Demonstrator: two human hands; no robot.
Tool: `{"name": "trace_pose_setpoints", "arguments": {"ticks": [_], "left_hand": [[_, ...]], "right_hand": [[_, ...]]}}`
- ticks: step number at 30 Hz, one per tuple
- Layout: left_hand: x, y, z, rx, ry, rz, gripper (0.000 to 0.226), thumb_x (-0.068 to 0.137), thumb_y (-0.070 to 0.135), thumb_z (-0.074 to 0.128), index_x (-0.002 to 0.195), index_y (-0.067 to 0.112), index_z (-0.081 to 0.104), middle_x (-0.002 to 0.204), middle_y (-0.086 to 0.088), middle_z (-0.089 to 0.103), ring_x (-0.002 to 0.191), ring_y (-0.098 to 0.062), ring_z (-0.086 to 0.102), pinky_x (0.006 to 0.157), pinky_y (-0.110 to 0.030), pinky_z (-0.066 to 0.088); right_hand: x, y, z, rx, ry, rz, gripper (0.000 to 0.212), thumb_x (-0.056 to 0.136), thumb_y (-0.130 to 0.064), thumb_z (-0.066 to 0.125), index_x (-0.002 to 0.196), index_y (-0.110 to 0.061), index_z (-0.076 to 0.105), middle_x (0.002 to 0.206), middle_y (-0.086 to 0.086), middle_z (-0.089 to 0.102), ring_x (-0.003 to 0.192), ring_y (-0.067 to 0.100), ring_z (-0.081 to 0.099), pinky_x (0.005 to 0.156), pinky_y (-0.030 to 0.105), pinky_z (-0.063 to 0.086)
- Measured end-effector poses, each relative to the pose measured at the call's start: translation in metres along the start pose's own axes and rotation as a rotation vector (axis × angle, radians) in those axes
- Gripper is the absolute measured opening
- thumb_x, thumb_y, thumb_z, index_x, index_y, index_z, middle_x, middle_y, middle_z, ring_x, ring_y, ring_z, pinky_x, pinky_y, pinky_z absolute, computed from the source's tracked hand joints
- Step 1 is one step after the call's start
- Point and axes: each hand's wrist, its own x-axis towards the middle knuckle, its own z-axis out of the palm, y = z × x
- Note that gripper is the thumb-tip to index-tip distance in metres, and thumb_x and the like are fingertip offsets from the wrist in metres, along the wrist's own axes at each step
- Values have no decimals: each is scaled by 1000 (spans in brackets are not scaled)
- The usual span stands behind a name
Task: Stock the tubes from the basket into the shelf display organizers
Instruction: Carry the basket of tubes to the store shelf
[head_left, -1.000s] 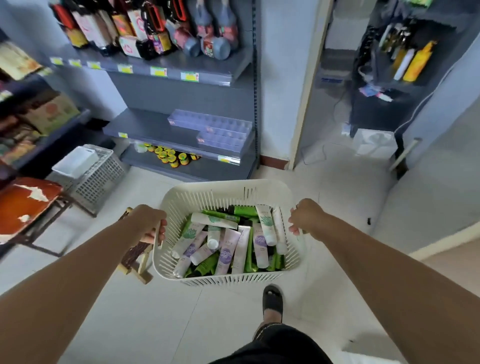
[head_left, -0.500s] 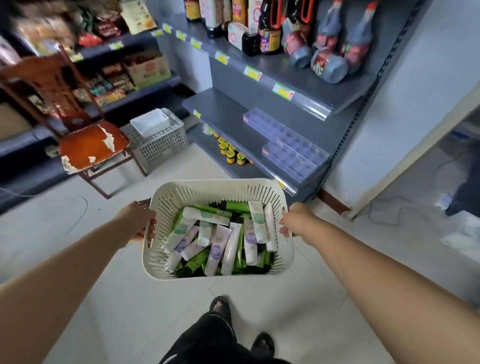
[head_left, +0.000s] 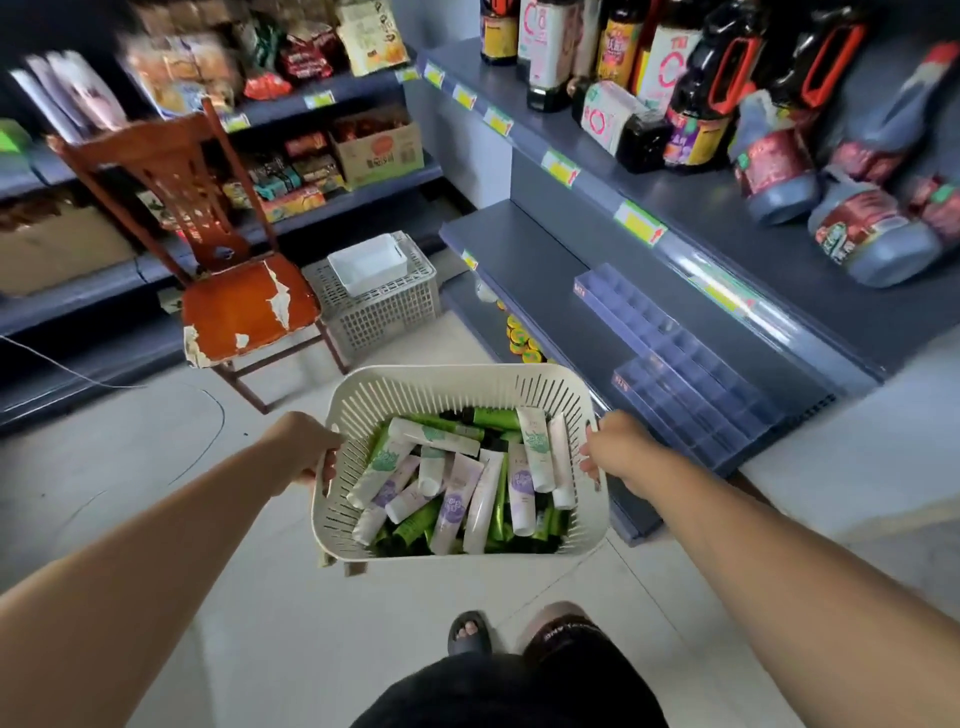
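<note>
I carry a cream slotted basket (head_left: 457, 387) in front of me above the floor. My left hand (head_left: 304, 447) grips its left rim and my right hand (head_left: 615, 449) grips its right rim. Inside lie several white, purple-labelled and green tubes (head_left: 457, 486) in a loose pile. Two clear blue compartment organizers stand on the grey middle shelf (head_left: 524, 260) to the right: the far organizer (head_left: 628, 306) and the near organizer (head_left: 696, 402). Both look empty.
A worn red wooden chair (head_left: 244, 301) stands to the left. Beside it sits a grey mesh crate (head_left: 384, 306) with a white tray on top. Bottles fill the upper shelf (head_left: 779, 244). Small yellow-lidded jars (head_left: 519, 340) sit on the bottom shelf. My feet are below the basket.
I have moved closer to the shelves and turned left. The organizers now sit right of the basket and nearer. Both hands keep their grip on the basket.
</note>
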Motion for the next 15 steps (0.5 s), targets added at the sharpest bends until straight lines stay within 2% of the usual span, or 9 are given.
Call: {"name": "trace_pose_setpoints", "arguments": {"ticks": [3,6,8,10,13,15], "left_hand": [[37,34,-14,-27,70,-9,16,94,7,67,84,-4,67,60,-13,66,48,-25,63,46,-30,55],[81,73,-21,-12,113,30,13,98,6,58,90,-1,67,65,-14,66,47,-23,62,45,-28,52],[110,96,-24,-27,131,24,12,98,3,56,92,0,65,66,-15,64,47,-25,61,50,-32,56],[138,120,-26,-38,136,-21,8,98,1,56,93,0,62,67,-17,63,48,-27,62,53,-37,59],[172,157,-32,-52,144,-68,8,99,-1,55,92,0,58,71,-21,63,47,-28,61,42,-34,55],[196,179,-35,-62,140,-74,8,99,-2,53,91,0,57,75,-23,65,49,-29,63,41,-33,54]], "right_hand": [[43,-48,-1,-45,-28,-40,10,93,-4,54,90,-5,63,87,16,73,75,29,75,74,49,64],[99,-100,-8,-154,-89,-100,10,89,0,63,83,-7,66,80,13,74,70,24,74,68,38,63],[141,-132,-11,-224,-132,-123,8,83,0,68,88,-6,69,78,10,75,70,23,75,72,39,64],[185,-163,-12,-256,-150,-144,15,79,0,69,94,-5,68,84,11,75,74,25,74,73,43,64],[239,-210,-12,-312,-177,-151,20,81,-2,69,100,-3,65,91,11,73,78,26,73,70,39,64],[275,-246,-8,-372,-174,-190,19,81,-5,69,100,-3,64,94,11,71,81,27,73,72,42,64]]}}
